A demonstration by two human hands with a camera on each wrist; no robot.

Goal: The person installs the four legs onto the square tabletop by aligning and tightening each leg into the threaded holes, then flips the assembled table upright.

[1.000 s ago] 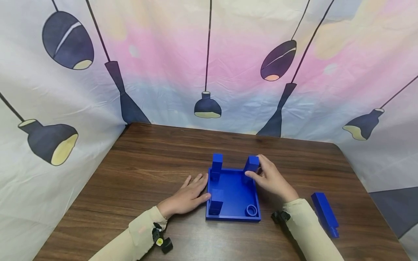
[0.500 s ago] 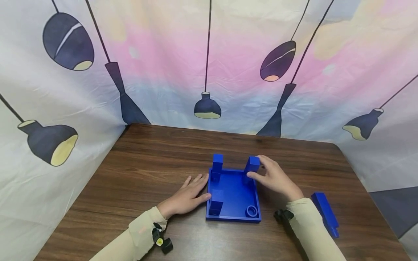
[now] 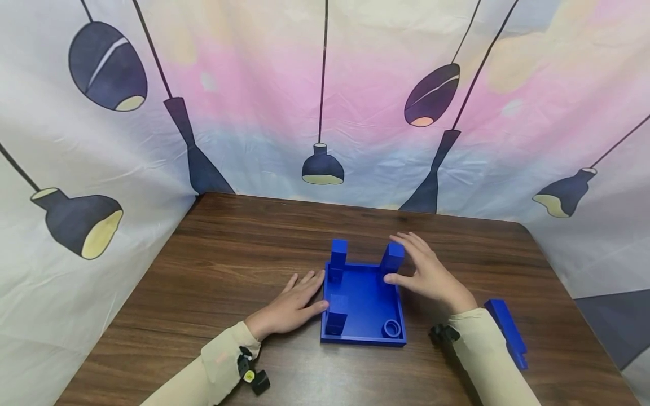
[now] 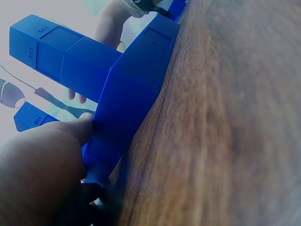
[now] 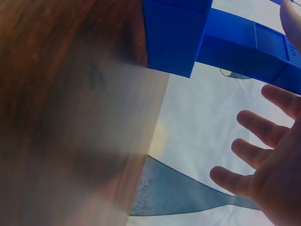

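Observation:
A square blue base [image 3: 363,304] with a raised rim lies on the table. Square blue posts stand at its far left [image 3: 338,254], near left [image 3: 337,321] and far right corners. My left hand [image 3: 289,304] rests beside its left wall, fingers extended and thumb against the rim, as the left wrist view also shows. Around the far-right post [image 3: 393,257] my right hand [image 3: 431,275] is spread, thumb on the near side and fingers behind. In the right wrist view those fingers [image 5: 256,127] are apart from the post. A round socket [image 3: 391,329] occupies the near-right corner.
Another blue post [image 3: 506,332] with a narrow peg at its end lies on the table to the right, beside the right sleeve [image 3: 487,352]. Behind the wooden table [image 3: 244,231] hangs a cloth backdrop [image 3: 264,84] printed with lamps.
My right hand has loosened from the far-right post, its fingers spreading and drawing slightly right. The post stays upright in its corner. The left hand has stayed in place.

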